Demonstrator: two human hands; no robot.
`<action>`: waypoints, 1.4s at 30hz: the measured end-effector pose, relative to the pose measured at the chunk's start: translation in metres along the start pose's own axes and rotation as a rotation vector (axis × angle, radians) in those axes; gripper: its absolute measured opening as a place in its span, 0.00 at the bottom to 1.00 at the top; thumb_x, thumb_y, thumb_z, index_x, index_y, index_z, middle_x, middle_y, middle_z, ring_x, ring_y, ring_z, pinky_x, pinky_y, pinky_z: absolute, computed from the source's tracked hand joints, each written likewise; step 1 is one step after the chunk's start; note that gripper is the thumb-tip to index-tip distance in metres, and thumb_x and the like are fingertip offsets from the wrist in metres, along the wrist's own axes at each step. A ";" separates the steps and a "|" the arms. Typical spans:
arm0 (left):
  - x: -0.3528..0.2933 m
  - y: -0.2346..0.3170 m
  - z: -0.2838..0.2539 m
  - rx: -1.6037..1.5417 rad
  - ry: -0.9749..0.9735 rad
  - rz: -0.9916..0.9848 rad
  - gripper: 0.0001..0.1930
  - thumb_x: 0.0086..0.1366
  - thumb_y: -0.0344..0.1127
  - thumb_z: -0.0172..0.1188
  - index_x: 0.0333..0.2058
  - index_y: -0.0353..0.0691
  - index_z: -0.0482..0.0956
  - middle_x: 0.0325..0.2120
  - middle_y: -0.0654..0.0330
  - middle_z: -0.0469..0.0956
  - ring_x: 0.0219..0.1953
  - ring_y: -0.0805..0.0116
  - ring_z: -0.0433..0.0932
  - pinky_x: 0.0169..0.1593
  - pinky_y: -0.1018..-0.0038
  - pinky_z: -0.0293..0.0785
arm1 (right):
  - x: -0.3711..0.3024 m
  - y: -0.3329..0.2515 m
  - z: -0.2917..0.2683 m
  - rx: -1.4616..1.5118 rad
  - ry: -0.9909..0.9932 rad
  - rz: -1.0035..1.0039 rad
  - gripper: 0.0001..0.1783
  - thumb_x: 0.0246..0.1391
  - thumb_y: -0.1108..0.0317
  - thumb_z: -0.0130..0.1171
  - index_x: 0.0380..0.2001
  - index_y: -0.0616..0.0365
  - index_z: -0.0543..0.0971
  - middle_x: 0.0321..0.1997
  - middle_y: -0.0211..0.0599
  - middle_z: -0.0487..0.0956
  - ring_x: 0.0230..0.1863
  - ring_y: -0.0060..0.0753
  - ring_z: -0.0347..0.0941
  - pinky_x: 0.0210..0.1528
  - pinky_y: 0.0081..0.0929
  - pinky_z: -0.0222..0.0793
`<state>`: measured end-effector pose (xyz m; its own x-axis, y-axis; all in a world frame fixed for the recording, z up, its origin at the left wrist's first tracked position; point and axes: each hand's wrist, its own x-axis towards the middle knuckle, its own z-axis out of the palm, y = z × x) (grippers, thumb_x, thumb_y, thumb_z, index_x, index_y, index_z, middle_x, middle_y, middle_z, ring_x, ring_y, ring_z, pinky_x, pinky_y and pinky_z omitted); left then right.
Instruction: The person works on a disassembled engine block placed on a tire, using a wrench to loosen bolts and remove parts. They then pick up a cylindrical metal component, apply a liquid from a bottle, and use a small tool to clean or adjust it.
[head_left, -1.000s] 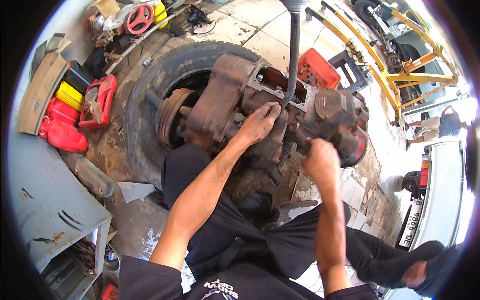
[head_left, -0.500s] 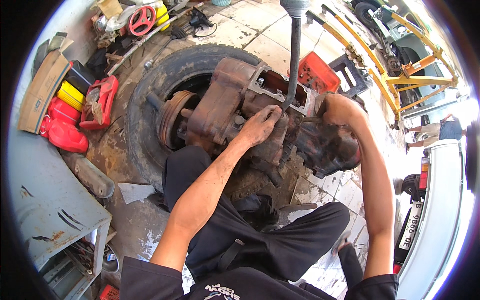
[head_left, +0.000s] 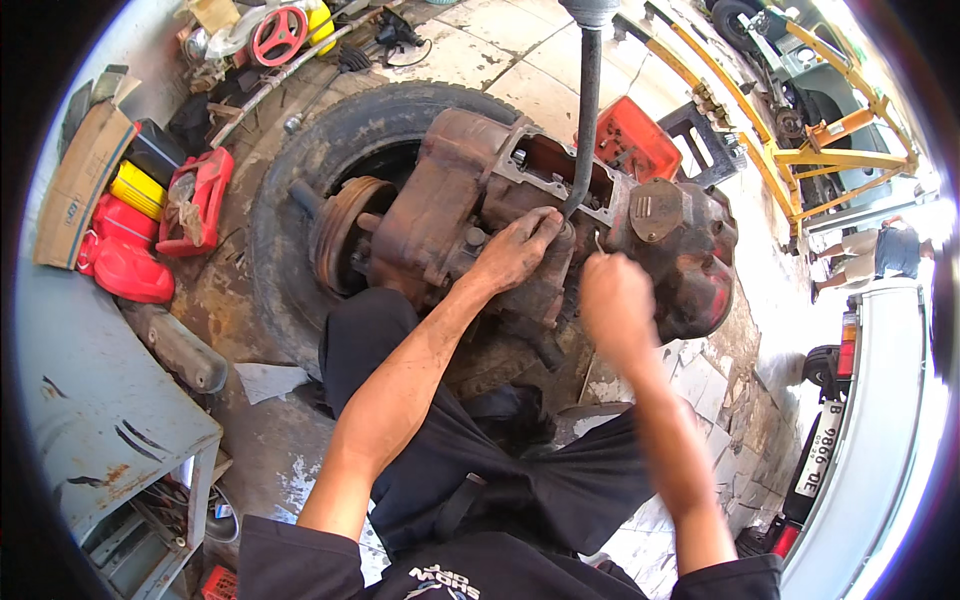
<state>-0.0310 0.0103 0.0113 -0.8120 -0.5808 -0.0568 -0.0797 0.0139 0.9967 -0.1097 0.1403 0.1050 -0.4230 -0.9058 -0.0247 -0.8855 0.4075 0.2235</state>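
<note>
A rusty brown gearbox point(head_left: 425, 215) lies on a tyre point(head_left: 285, 175), its top opening point(head_left: 560, 170) uncovered. A long dark gear lever point(head_left: 588, 110) rises from beside that opening. My left hand point(head_left: 515, 252) is closed at the lever's lower end, resting against the casing; its fingertips are partly hidden. Just right of it, my right hand point(head_left: 618, 310) makes a fist, smeared by motion. A thin metal end, seemingly of a wrench point(head_left: 599, 241), pokes out above the fist; the rest is hidden. The rounded, dark bell-shaped end point(head_left: 700, 270) of the gearbox lies beyond my right hand.
A red crate point(head_left: 635, 140) stands behind the gearbox, near a yellow hoist frame point(head_left: 800, 157). Red and yellow containers point(head_left: 130, 245) and a grey metal bench point(head_left: 110, 400) line the left. A white vehicle point(head_left: 880, 420) is at right, with a person point(head_left: 885, 250) beyond.
My right hand has swung down and left from the gearbox's far side to nearer me, uncovering an oval plate on the casing. The left hand has stayed at the lever's base.
</note>
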 end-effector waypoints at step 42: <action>0.001 0.001 0.004 -0.010 0.000 0.022 0.39 0.67 0.66 0.40 0.59 0.33 0.65 0.56 0.40 0.69 0.60 0.46 0.66 0.62 0.63 0.59 | 0.020 0.008 -0.025 0.062 -0.109 0.091 0.09 0.51 0.72 0.52 0.29 0.59 0.82 0.29 0.49 0.81 0.36 0.47 0.81 0.36 0.38 0.79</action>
<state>-0.0343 0.0135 0.0124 -0.8133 -0.5808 -0.0354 -0.0566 0.0184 0.9982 -0.1201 0.1226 0.1310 -0.5175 -0.8481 -0.1132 -0.8512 0.4969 0.1687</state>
